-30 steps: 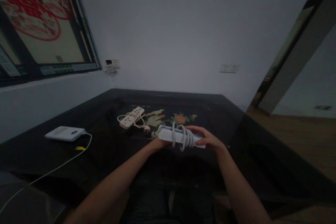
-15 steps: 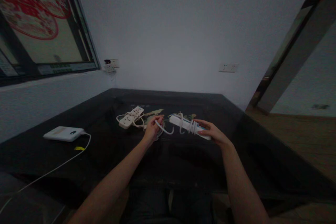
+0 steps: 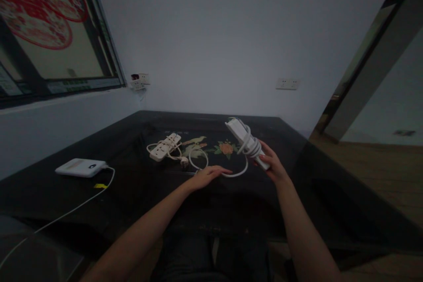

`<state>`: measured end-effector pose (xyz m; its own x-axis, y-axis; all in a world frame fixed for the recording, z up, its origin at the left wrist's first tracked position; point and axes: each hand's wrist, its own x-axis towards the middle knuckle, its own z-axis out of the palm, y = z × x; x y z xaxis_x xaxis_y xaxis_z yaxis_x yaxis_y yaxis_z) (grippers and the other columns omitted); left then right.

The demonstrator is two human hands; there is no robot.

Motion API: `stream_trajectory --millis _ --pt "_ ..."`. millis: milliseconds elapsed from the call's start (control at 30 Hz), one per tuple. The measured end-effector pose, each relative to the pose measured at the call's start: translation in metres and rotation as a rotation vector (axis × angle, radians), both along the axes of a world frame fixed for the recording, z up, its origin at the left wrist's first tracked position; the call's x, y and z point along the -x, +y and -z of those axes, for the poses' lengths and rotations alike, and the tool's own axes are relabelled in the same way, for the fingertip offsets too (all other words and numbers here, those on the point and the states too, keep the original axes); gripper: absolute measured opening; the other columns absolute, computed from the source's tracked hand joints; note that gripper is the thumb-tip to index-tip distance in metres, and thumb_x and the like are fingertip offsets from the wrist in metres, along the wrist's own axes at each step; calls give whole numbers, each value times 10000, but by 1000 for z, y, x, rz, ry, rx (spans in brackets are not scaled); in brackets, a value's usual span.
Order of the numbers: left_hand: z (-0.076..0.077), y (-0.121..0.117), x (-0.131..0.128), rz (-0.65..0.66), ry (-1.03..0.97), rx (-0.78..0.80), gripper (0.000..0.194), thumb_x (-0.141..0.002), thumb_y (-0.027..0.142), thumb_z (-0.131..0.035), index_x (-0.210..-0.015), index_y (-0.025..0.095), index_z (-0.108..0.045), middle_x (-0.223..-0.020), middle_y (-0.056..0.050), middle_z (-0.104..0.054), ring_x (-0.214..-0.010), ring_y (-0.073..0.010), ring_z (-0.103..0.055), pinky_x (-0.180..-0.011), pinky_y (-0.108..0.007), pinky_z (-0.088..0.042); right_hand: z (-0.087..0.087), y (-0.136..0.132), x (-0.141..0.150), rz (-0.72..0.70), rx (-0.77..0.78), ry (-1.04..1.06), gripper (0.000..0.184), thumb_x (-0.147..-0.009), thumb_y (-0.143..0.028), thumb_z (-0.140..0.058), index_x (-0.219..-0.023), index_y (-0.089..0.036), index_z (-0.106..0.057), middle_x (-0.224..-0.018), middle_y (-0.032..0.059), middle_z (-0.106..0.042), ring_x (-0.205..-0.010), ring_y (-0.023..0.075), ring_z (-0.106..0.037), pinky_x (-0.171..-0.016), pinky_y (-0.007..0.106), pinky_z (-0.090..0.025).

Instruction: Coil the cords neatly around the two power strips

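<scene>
In my right hand is a white power strip, tilted with its far end raised off the table. White cord is wound several times around it. A loose length of this power cord droops from the strip and runs to my left hand, which is low over the table, palm down, fingers together around the cord; its thumb is hidden. Beyond that hand the cord makes a loop. Left of the loop lies a second power strip, wrapped in its own cord, with its plug beside it.
The black table has a painted flower and leaf pattern. A white power bank with a cable trailing off the front edge lies at left, near a yellow scrap. Wall sockets are behind the table.
My right hand has lifted and tilted the power strip more steeply. My left hand has moved right and nearer me, and turned palm down. More loose cord shows between the hands.
</scene>
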<state>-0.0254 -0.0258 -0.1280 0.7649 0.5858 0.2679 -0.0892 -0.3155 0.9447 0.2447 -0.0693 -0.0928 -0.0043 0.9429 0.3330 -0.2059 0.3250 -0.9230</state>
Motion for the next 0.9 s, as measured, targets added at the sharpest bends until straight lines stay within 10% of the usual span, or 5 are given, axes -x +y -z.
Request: stream_trajectory --millis 267,900 --pt "17 3 -9 -110 -125 175 490 -720 405 -726 -1148 188 -629 -1172 -114 -656 -1057 -253 -609 -944 -393 -429 2 -3 24 -423 47 -238 664 -588 -290 -783 -1224 -240 -600 -1259 75 -601 -1123 257 -549 -922 376 -431" --pt "3 8 -3 -283 -301 278 398 -534 187 -799 -911 149 -676 -883 -47 -698 -810 -195 -632 -771 -299 -469 -2 -4 18 -449 94 -336 658 -608 -274 -776 -1238 -251 -586 -1272 62 -594 -1201 263 -507 -1028 423 -337"
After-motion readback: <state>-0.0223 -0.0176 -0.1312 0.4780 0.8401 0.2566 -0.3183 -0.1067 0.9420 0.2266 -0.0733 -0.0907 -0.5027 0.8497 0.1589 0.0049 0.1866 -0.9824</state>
